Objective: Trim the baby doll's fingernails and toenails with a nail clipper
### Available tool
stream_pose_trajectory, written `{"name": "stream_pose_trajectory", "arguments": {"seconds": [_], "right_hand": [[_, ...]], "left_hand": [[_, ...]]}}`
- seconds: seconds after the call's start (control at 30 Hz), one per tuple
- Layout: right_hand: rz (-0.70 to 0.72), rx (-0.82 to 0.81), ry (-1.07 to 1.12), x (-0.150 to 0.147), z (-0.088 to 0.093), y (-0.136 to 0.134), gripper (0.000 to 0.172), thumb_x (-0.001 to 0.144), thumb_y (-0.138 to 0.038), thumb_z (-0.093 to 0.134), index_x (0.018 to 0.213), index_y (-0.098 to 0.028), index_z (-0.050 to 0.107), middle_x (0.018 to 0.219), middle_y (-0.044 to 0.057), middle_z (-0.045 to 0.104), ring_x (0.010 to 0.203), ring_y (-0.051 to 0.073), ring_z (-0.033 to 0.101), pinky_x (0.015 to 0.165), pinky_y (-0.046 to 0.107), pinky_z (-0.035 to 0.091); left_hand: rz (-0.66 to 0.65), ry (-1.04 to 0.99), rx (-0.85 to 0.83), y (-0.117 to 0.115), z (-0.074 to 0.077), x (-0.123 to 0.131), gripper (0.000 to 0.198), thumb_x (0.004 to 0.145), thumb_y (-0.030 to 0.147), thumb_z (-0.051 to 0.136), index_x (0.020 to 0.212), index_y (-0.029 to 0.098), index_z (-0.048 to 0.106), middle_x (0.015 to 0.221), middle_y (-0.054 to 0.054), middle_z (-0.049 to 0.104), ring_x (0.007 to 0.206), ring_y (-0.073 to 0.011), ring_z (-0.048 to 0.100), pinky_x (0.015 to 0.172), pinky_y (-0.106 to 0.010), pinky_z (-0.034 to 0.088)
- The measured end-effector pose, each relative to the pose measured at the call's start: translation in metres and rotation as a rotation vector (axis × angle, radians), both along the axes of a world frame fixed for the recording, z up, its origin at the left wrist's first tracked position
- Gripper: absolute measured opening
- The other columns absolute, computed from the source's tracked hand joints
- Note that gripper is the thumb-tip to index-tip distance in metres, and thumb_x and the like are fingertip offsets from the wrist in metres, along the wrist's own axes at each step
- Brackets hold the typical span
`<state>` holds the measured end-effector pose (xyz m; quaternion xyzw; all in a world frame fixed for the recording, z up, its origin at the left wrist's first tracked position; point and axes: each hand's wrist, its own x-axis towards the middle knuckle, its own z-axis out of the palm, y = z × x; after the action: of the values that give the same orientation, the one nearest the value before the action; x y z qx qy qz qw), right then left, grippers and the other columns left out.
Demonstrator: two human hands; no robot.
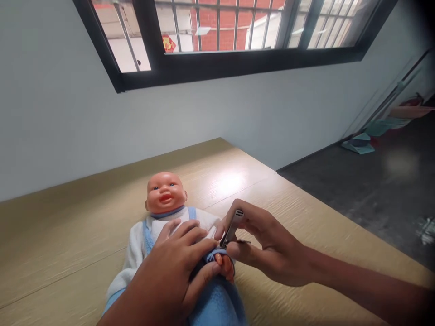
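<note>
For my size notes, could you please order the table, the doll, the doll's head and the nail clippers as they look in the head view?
Largest to smallest:
1. Table
2. Doll, partly covered
3. Doll's head
4. Nail clippers, partly covered

Some plain indoor room, honestly can't tell if it's home, office or classroom. Pale wall (50,113), dark-framed window (217,65) at the far side with metal bars (218,27) and red brick (209,18) behind the glass, wood-look table (64,240) up near, dark floor (316,194) off right, and what looks like a dustpan (359,145) by the far-right wall.
</note>
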<state>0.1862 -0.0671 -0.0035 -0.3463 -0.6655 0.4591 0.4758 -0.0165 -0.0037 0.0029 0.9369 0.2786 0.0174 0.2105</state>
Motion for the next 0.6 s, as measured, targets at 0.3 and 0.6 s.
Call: {"name": "stream_pose_trajectory", "arguments": {"seconds": [0.3, 0.6], "right_hand": [[-0.08, 0.415, -0.36, -0.003, -0.006, -0.005, 0.027, 0.085, -0.026, 0.072, 0.098, -0.012, 0.052, 0.086, 0.003, 0.062, 0.079, 0.011, 0.06, 0.071, 0.024, 0.049], [-0.113, 0.6, -0.636, -0.014, 0.001, -0.013, 0.014, 0.086, -0.017, 0.067, 0.093, -0.012, 0.056, 0.1, 0.004, 0.064, 0.089, 0.013, 0.057, 0.082, 0.026, 0.047]], "left_hand": [[-0.028, -0.04, 0.076, 0.003, -0.004, -0.004, 0.023, 0.096, 0.044, 0.039, 0.109, 0.036, 0.057, 0.112, 0.006, 0.059, 0.116, -0.0164, 0.047, 0.109, -0.049, 0.028], [-0.051, -0.069, 0.144, 0.004, -0.006, -0.007, 0.022, 0.096, 0.04, 0.037, 0.105, 0.031, 0.055, 0.113, 0.005, 0.06, 0.114, -0.0188, 0.049, 0.103, -0.05, 0.034]]}}
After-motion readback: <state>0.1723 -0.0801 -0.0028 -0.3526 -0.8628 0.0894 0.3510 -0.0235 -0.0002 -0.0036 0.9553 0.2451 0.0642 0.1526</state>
